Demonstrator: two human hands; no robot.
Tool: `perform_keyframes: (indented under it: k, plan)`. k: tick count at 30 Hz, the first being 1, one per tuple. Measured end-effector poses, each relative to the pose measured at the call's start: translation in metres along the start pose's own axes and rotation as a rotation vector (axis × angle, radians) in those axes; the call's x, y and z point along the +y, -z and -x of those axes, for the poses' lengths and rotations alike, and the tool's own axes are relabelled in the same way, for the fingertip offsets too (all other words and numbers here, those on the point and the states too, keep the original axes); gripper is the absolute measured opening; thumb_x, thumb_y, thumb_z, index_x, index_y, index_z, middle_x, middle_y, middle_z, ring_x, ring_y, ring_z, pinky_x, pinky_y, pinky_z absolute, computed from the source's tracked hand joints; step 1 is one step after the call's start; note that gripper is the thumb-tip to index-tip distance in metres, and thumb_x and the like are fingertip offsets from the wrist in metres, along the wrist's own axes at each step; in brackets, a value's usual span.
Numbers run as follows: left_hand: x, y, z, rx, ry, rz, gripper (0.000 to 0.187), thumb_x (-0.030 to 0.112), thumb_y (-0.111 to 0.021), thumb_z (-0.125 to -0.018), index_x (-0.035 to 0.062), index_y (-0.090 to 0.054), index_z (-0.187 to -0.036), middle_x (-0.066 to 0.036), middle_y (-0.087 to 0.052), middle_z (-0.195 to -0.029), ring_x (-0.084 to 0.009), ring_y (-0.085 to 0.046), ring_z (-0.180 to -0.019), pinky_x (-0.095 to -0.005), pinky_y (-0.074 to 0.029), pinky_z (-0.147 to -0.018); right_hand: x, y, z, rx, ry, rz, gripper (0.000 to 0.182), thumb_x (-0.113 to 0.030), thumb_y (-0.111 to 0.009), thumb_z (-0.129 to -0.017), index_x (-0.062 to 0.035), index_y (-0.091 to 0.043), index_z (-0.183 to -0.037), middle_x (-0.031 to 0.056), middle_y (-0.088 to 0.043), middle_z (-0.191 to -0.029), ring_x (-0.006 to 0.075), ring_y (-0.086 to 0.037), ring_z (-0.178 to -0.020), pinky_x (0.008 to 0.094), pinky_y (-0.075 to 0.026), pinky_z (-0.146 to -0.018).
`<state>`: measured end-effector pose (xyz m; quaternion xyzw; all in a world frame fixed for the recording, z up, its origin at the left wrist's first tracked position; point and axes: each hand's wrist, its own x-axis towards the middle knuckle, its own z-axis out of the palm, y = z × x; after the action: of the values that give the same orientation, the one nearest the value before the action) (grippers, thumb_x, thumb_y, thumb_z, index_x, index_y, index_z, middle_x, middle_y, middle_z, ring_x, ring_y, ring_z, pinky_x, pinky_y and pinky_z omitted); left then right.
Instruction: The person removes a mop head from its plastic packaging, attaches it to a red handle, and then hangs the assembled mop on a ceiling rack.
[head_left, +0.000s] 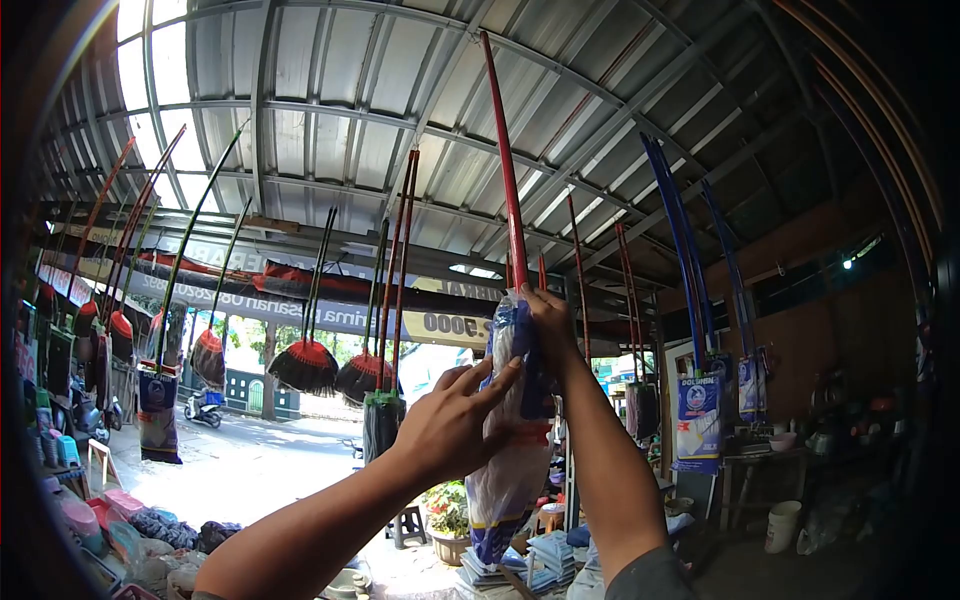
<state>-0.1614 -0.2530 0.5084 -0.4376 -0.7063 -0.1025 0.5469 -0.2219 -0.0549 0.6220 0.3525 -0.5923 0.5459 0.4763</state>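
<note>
A mop in a clear and blue plastic wrapper (508,460) hangs head down from the roof by its long red handle (507,170). My right hand (547,320) is closed round the top of the wrapper, where the handle enters it. Against the wrapper's left side lies my left hand (460,415), fingers apart and pointing up to the right, its palm side partly hidden. Behind my hands hang a dark wrapped bundle (382,425) and a black and red broom head (305,367).
More brooms and a wrapped mop (160,415) hang at the left. Blue-handled wrapped mops (698,420) hang at the right. Below are a potted plant (447,510), a dark stool (408,525), stacked packets (550,555) and a white bucket (783,525). A scooter (204,408) stands outside.
</note>
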Motion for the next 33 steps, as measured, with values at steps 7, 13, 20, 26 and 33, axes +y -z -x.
perform_keyframes:
  k: [7,13,20,26,33]
  plan:
    - [0.0,-0.002,-0.003,-0.03,0.011,0.02,0.081,0.044,-0.066,-0.077,0.0195,-0.025,-0.143,-0.02,-0.043,-0.132,-0.0375,-0.041,-0.121,-0.0422,-0.041,-0.096,0.001,0.0,-0.001,0.01,-0.012,-0.054,0.026,-0.03,-0.055,-0.088,-0.0072,-0.062,-0.076,-0.005,-0.05,-0.06,0.0039,-0.045,-0.053,0.0209,-0.034,-0.048]
    - [0.003,-0.001,-0.007,-0.008,0.027,0.041,0.08,0.043,-0.065,-0.078,0.0196,-0.025,-0.143,-0.023,-0.041,-0.133,-0.0394,-0.041,-0.122,-0.0434,-0.039,-0.098,-0.001,-0.003,-0.008,0.048,0.004,-0.029,0.025,-0.028,-0.054,-0.088,-0.0075,-0.062,-0.076,-0.0046,-0.051,-0.06,0.004,-0.045,-0.052,0.021,-0.034,-0.047]
    - [-0.002,-0.003,-0.012,-0.002,0.019,0.029,0.078,0.044,-0.065,-0.077,0.0203,-0.028,-0.142,-0.023,-0.037,-0.136,-0.0407,-0.04,-0.122,-0.044,-0.04,-0.097,0.016,-0.002,-0.034,0.006,0.246,0.156,0.027,-0.03,-0.054,-0.087,-0.0069,-0.061,-0.075,-0.0039,-0.05,-0.061,0.0054,-0.044,-0.052,0.0233,-0.033,-0.048]
    - [-0.006,-0.001,-0.009,0.013,0.021,0.021,0.077,0.043,-0.065,-0.077,0.0202,-0.03,-0.141,-0.022,-0.035,-0.138,-0.0403,-0.04,-0.123,-0.044,-0.041,-0.097,0.016,-0.009,-0.037,0.035,-0.001,-0.04,0.027,-0.031,-0.055,-0.085,-0.0069,-0.061,-0.076,-0.0035,-0.049,-0.061,0.006,-0.043,-0.054,0.024,-0.032,-0.05]
    - [-0.013,0.002,-0.003,-0.023,0.013,0.015,0.076,0.043,-0.066,-0.076,0.0206,-0.032,-0.14,-0.021,-0.036,-0.138,-0.0384,-0.038,-0.125,-0.0422,-0.041,-0.097,0.003,-0.022,-0.019,-0.024,0.084,-0.066,0.024,-0.028,-0.055,-0.087,-0.0079,-0.06,-0.075,-0.0039,-0.05,-0.061,0.006,-0.044,-0.052,0.0228,-0.034,-0.049]
